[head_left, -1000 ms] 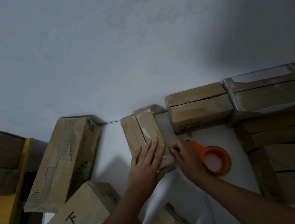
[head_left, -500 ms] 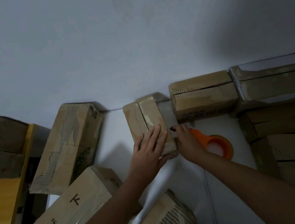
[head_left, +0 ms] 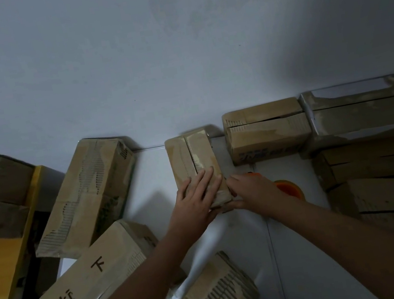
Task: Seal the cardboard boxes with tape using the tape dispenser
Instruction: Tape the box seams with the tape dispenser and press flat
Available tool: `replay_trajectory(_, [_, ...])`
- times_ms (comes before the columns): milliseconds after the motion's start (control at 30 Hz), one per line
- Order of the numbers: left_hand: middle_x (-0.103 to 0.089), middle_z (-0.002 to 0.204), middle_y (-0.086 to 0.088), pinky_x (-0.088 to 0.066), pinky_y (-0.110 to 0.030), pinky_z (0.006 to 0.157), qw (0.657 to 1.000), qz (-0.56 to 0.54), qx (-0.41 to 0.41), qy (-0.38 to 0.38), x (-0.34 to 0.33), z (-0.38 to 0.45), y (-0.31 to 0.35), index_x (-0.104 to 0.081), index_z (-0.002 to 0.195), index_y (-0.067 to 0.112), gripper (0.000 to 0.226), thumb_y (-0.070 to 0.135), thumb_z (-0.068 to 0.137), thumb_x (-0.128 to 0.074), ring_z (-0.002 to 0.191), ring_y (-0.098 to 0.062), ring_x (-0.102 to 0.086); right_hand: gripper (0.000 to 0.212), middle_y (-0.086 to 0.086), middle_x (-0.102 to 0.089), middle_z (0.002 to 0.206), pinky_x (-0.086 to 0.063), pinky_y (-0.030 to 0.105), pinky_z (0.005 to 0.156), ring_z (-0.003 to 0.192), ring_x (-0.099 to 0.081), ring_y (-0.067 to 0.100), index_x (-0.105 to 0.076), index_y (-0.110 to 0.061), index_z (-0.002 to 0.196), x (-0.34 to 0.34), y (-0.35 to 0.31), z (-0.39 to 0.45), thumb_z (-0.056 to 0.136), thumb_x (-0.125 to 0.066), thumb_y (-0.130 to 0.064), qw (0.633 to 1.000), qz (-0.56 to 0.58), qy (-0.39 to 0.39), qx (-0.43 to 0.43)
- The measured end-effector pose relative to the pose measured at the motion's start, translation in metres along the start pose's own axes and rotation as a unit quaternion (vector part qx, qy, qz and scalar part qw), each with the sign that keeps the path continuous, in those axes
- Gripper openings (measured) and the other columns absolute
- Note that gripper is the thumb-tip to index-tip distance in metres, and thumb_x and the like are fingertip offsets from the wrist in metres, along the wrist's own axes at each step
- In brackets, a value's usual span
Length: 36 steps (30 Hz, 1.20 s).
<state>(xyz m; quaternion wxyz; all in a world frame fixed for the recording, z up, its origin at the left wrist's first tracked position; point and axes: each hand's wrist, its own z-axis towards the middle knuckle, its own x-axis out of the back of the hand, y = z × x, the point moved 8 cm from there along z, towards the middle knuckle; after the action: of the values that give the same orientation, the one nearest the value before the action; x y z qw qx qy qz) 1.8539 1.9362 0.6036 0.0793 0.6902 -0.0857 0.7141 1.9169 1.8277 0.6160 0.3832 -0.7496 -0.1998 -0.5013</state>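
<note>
Left hand (head_left: 196,197) flat on small box (head_left: 194,161); right hand (head_left: 249,189) grips its near corner; neighbouring carton (head_left: 87,279) reads "下".

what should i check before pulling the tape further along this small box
1. Left hand flat on the small box, steadying it: ok.
2. Right hand at the box's near right corner: ok.
3. Grip on the orange tape dispenser: cannot tell, the hand hides it.
4. Centre seam beyond the fingers taped: cannot tell.
5. Room ahead before the wall: not ok, the box's far end sits close to it.
</note>
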Motion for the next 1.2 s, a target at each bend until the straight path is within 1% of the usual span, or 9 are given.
replay_trajectory(233, [-0.023,0.162,-0.005,-0.026,-0.043,0.117,0.999,-0.035,-0.015,-0.014,0.006,0.002,0.0,-0.028,0.155,0.02,0.08,0.052,0.089,-0.06,0.15,-0.022,-0.021,0.041,0.001,-0.052,0.11,-0.039,0.03,0.077,0.098,-0.052,0.019,-0.047,-0.015,0.109,0.005,-0.007,-0.012,0.088,-0.06,-0.048,1.0,0.0,-0.008,-0.013])
replay_trajectory(400, [-0.044,0.148,-0.003,-0.03,-0.039,0.11,0.997,-0.047,-0.04,-0.035,0.045,0.023,-0.001,-0.05,0.142,0.022,0.068,0.065,0.094,-0.026,0.137,-0.023,-0.04,0.014,0.003,-0.047,0.108,-0.038,0.03,0.066,0.088,-0.052,0.022,-0.044,-0.016,0.103,0.022,-0.008,-0.027,0.094,-0.051,-0.025,0.998,-0.027,0.046,-0.023])
replay_trajectory(500, [-0.042,0.146,0.008,-0.027,-0.035,0.108,0.974,-0.21,0.081,0.017,0.076,0.026,-0.027,-0.057,0.134,0.029,0.049,0.054,0.099,-0.035,0.133,-0.009,-0.036,0.018,0.001,-0.043,0.115,-0.048,0.031,0.074,0.092,-0.052,0.02,-0.044,-0.017,0.109,0.028,-0.019,-0.028,0.093,-0.051,-0.022,0.995,-0.021,0.099,0.0])
replay_trajectory(567, [-0.046,0.141,0.009,-0.032,-0.032,0.106,0.878,-0.378,0.265,0.125,0.082,-0.001,-0.059,-0.06,0.128,0.028,0.031,0.038,0.102,-0.046,0.129,-0.007,-0.041,0.036,-0.001,-0.04,0.133,-0.043,0.029,0.092,0.114,-0.046,0.017,-0.044,-0.018,0.127,0.025,-0.032,-0.026,0.093,-0.052,-0.027,0.993,0.0,0.111,0.033])
replay_trajectory(667, [-0.047,0.139,0.007,-0.033,-0.028,0.101,0.629,-0.578,0.494,0.162,0.047,-0.058,-0.063,-0.054,0.13,0.03,0.027,0.033,0.104,-0.045,0.132,-0.013,-0.042,0.06,-0.003,-0.01,0.16,-0.02,0.04,0.115,0.146,-0.01,0.018,-0.024,-0.023,0.149,0.003,-0.049,-0.014,0.097,-0.049,-0.036,0.998,0.009,0.04,0.052])
replay_trajectory(767, [-0.035,0.155,-0.002,-0.024,-0.035,0.112,0.452,-0.664,0.58,0.136,0.015,-0.086,-0.037,-0.037,0.149,0.02,0.048,0.031,0.103,-0.048,0.142,-0.022,-0.032,0.061,-0.005,0.015,0.161,0.0,0.045,0.119,0.147,0.018,0.02,-0.004,-0.031,0.154,-0.014,-0.054,-0.001,0.102,-0.034,-0.042,0.997,-0.052,-0.002,0.049])
replay_trajectory(900, [-0.044,0.149,-0.01,-0.026,-0.038,0.118,0.275,-0.72,0.623,0.133,-0.006,-0.097,-0.005,-0.037,0.148,0.006,0.051,0.027,0.103,-0.05,0.139,-0.026,-0.039,0.057,-0.004,0.021,0.16,-0.001,0.049,0.119,0.145,0.026,0.023,0.002,-0.035,0.153,-0.028,-0.053,-0.002,0.104,-0.026,-0.04,0.997,-0.075,-0.011,0.031])
replay_trajectory(1000, [-0.066,0.114,-0.007,-0.04,-0.033,0.101,0.233,-0.745,0.611,0.135,-0.014,-0.101,0.004,-0.062,0.125,0.005,0.032,0.025,0.1,-0.054,0.105,-0.017,-0.06,0.06,-0.005,0.025,0.159,0.002,0.049,0.119,0.143,0.029,0.023,0.007,-0.037,0.152,-0.033,-0.049,-0.008,0.104,-0.028,-0.036,0.997,-0.08,-0.009,0.011])
replay_trajectory(1200, [-0.069,0.087,-0.001,-0.044,-0.028,0.087,0.283,-0.731,0.604,0.143,-0.014,-0.103,-0.001,-0.069,0.091,0.013,0.007,0.015,0.094,-0.063,0.086,-0.014,-0.062,0.07,-0.009,0.033,0.155,0.004,0.052,0.116,0.141,0.034,0.021,0.014,-0.04,0.15,-0.035,-0.048,-0.015,0.102,-0.036,-0.033,0.997,-0.071,-0.018,0.005])
